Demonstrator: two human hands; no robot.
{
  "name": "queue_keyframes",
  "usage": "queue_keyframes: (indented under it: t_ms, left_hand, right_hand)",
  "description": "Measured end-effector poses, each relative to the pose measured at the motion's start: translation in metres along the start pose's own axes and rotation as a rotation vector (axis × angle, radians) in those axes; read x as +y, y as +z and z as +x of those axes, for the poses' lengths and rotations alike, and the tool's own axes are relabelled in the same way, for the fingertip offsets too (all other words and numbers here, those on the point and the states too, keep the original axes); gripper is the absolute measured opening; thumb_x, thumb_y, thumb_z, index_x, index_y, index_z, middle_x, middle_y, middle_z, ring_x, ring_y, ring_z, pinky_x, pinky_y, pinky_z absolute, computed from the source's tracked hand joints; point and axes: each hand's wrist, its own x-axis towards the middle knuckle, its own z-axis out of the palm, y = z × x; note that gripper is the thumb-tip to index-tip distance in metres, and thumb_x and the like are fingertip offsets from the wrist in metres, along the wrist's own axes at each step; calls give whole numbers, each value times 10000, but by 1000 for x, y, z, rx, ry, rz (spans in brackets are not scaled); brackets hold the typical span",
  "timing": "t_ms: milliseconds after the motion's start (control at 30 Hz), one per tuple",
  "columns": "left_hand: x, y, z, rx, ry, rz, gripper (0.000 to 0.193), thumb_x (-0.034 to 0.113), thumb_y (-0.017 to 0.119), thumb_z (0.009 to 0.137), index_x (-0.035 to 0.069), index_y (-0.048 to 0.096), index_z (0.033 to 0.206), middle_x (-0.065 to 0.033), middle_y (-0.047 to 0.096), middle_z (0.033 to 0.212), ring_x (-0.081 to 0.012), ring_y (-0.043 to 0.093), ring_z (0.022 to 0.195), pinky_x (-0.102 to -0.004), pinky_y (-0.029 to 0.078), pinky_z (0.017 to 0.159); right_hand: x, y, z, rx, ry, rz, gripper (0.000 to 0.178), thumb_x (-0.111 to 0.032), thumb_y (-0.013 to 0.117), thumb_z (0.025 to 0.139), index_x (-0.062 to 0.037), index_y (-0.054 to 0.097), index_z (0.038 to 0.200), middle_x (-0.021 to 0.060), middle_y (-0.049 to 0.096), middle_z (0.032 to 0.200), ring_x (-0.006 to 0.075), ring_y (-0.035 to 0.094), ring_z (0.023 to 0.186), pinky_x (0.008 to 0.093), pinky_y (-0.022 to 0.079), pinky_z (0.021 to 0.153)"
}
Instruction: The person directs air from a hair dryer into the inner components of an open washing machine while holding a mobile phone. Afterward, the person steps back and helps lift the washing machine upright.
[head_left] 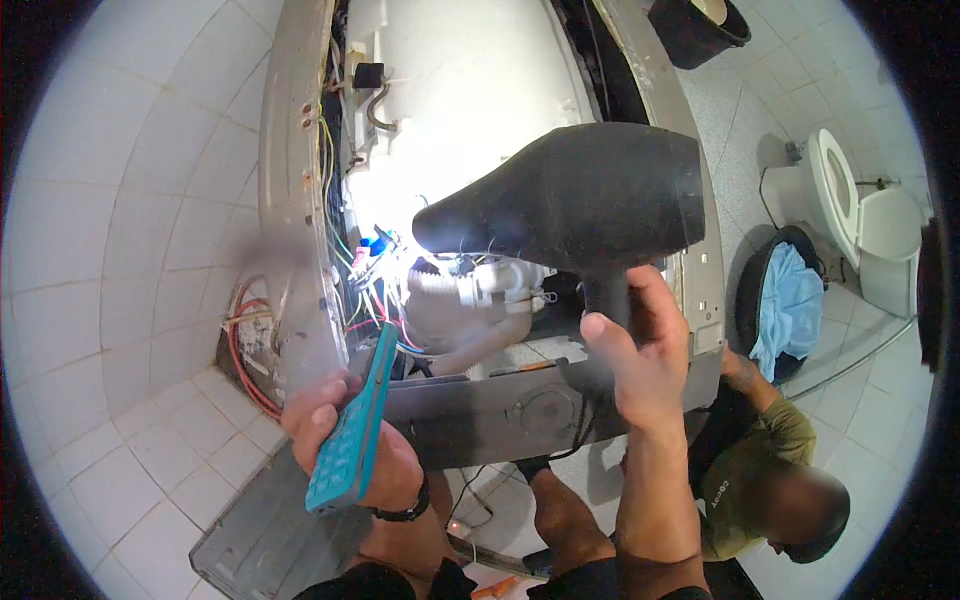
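My right hand (652, 365) grips the handle of a black hair dryer (590, 185). Its nozzle points left, over wires inside an opened appliance that looks like a washing machine (470, 410). In my left hand (312, 418) is a teal phone (352, 440) with rows of button-like squares, its far end tilted up toward the wires. Bright light falls on the bundle of coloured wires (375, 290) and on a blue connector (376, 242) left of the nozzle. Below the dryer lie pale ribbed hoses (480, 285). The white tub (460, 90) fills the casing behind.
A crouching person in an olive shirt (745, 490) has a hand by the casing's right corner. A grey panel (270, 535) lies lower left, near a red hose (240, 350). At right stand a black basin (748, 300) with blue cloth, a toilet (880, 225) and a black bucket (690, 40).
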Motion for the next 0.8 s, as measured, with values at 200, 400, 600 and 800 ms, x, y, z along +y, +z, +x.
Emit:
queue_keyframes:
  t_ms: [200, 400, 600, 800]
  left_hand:
    - [2, 2, 2, -8, 3, -1, 358, 205, 677, 1011, 67, 586, 1328, -132, 621, 1278, -312, 593, 1202, -468, 488, 1084]
    - [0, 1, 3, 29, 14, 15, 359, 227, 679, 1010, 71, 584, 1320, -131, 624, 1274, -313, 596, 1197, -463, 493, 1077]
    - [2, 1, 4, 19, 9, 22, 366, 240, 683, 1006, 79, 590, 1321, -130, 628, 1274, -320, 600, 1197, -465, 498, 1067]
    - [3, 3, 3, 50, -2, 14, 354, 226, 688, 1003, 77, 604, 1313, -130, 628, 1260, -317, 600, 1187, -458, 497, 1066]
  right_hand:
    - [-2, 6, 1, 65, -43, -71, 483, -37, 777, 866, 34, 560, 1292, 61, 643, 1149, 119, 612, 998, 262, 496, 870]
    - [-6, -12, 5, -200, -110, -170, 486, -44, 787, 851, 27, 567, 1278, 61, 622, 1147, 129, 588, 1030, 272, 481, 901]
    - [-12, 6, 5, 91, -71, -127, 494, -49, 784, 857, 28, 569, 1295, 66, 618, 1157, 151, 583, 1062, 285, 474, 938]
    - [-17, 8, 7, -53, -47, -151, 467, -42, 783, 829, 22, 595, 1251, 58, 624, 1103, 149, 585, 1002, 285, 469, 893]
